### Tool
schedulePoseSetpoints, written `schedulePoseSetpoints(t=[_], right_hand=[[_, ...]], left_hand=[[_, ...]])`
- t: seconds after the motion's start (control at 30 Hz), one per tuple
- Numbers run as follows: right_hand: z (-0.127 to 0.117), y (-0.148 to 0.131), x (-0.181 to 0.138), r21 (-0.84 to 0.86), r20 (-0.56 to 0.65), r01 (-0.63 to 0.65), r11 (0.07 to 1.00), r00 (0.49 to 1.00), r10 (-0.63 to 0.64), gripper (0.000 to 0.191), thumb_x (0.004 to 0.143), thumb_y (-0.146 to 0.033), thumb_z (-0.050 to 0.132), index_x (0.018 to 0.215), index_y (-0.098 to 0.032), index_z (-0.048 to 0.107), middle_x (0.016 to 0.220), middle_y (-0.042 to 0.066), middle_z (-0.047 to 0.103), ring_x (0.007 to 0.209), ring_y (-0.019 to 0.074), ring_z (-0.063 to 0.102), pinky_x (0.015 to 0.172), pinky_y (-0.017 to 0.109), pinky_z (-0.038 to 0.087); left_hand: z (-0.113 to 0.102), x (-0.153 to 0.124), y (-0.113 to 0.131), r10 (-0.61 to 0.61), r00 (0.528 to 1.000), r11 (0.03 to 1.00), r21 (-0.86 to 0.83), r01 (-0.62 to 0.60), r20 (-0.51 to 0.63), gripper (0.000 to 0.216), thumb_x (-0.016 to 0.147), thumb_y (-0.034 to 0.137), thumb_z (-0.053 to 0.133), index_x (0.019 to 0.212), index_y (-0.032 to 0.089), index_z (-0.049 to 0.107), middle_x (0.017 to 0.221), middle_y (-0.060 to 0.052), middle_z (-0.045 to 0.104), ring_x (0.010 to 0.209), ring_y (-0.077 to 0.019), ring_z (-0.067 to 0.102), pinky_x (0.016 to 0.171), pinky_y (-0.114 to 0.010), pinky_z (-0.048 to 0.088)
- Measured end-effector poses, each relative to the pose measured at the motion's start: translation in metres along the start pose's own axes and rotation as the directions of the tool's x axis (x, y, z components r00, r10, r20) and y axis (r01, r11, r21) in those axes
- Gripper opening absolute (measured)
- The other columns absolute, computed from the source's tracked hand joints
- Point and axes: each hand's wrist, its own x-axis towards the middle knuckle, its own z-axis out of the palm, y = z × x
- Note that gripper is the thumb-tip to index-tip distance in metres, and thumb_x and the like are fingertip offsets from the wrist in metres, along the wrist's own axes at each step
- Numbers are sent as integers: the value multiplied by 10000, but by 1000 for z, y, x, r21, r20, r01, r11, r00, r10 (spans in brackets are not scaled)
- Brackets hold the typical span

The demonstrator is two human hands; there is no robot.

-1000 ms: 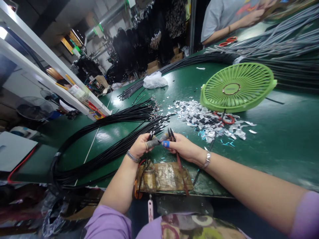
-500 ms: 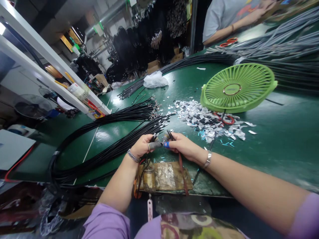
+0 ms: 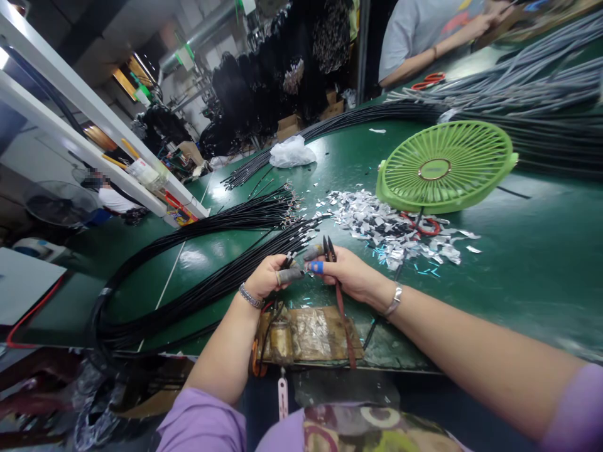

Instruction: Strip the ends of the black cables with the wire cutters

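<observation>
My left hand (image 3: 273,275) is closed around a few black cables (image 3: 289,257) whose pale stripped ends stick up past the fingers. Its thumb wears a grey cover and points toward the other hand. My right hand (image 3: 346,270) grips a dark two-pointed tool (image 3: 329,248), its tips standing up and slightly apart; whether it is tweezers or snips I cannot tell. Grey and blue wraps cover its fingertips, which almost meet the left thumb. A reddish-brown strip (image 3: 343,307) hangs below this hand. Beside my left hand lies a bundle of black cables (image 3: 226,276) with silvery ends.
Foil scraps (image 3: 372,220) and blue bits are heaped ahead, next to a green fan (image 3: 433,168). A taped board (image 3: 311,333) lies at the table's front edge. Grey cables (image 3: 509,81), a plastic bag (image 3: 292,152) and orange-handled scissors (image 3: 428,80) lie farther back, near a co-worker's arm (image 3: 424,59).
My hands have moved slightly apart. The dark tool's points now stand more upright and clear of the right fingers. My left hand still holds its cables.
</observation>
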Motion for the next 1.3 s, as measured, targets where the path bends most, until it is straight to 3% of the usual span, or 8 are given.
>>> schedulePoseSetpoints(t=[0.23,0.47,0.6,0.8,0.93,1.03,1.17,1.3], right_hand=[[1,-1,0,71,40,-59,996,998,56,359,448,-233,816,690,-157,562,524,-74,469,454,36,331,387,182,187],[-5,1,2,85,230,-127,988,968,104,266,478,-185,749,639,-166,538,491,-90,443,411,30,328,362,164,197],[-7,2,7,12,324,-129,992,939,118,276,454,-174,731,591,-168,491,460,-100,442,400,30,346,363,157,229],[-15,0,21,-148,439,-35,988,893,97,337,453,-198,794,662,-157,534,485,-111,450,442,38,376,399,164,272],[-13,-3,23,-213,436,75,974,900,26,269,564,-135,755,719,-156,536,524,-115,440,466,39,375,430,166,280],[-8,-7,21,-272,431,207,940,899,-73,210,638,-28,662,738,-149,522,611,-90,502,571,52,443,543,167,360],[-3,-11,15,-371,398,398,839,885,-243,208,684,-25,621,740,-166,478,669,-81,482,641,69,432,617,182,375],[0,-11,8,-581,330,465,668,885,-329,183,705,-102,623,782,-190,483,657,-74,458,620,94,412,587,204,349]], left_hand=[[2,0,3,-9,1000,1000,-14,8,-20,503,555,562,759,702,110,595,399,72,433,316,-20,296,324,-166,177],[1,-3,2,-46,998,999,18,45,43,501,505,528,787,699,110,590,412,60,466,312,-27,322,319,-160,207],[1,-7,5,-58,996,994,92,51,72,455,591,525,744,710,114,590,428,45,483,318,-26,305,317,-161,210],[-8,-3,4,-66,987,991,126,47,149,456,570,548,742,655,127,589,413,31,486,327,-31,291,332,-171,194],[-13,0,-1,-99,991,988,127,86,94,493,517,576,754,656,131,594,398,31,485,314,-30,284,322,-169,180],[-14,1,-2,-128,991,987,100,123,39,543,436,596,776,650,135,582,387,37,476,304,-34,296,309,-166,181],[-13,1,1,-110,994,992,55,111,-9,590,395,630,772,645,139,561,367,49,452,291,-26,275,300,-159,166],[-12,1,1,-76,996,997,30,78,-37,574,438,628,760,650,141,541,373,56,458,287,-20,276,297,-151,166]])
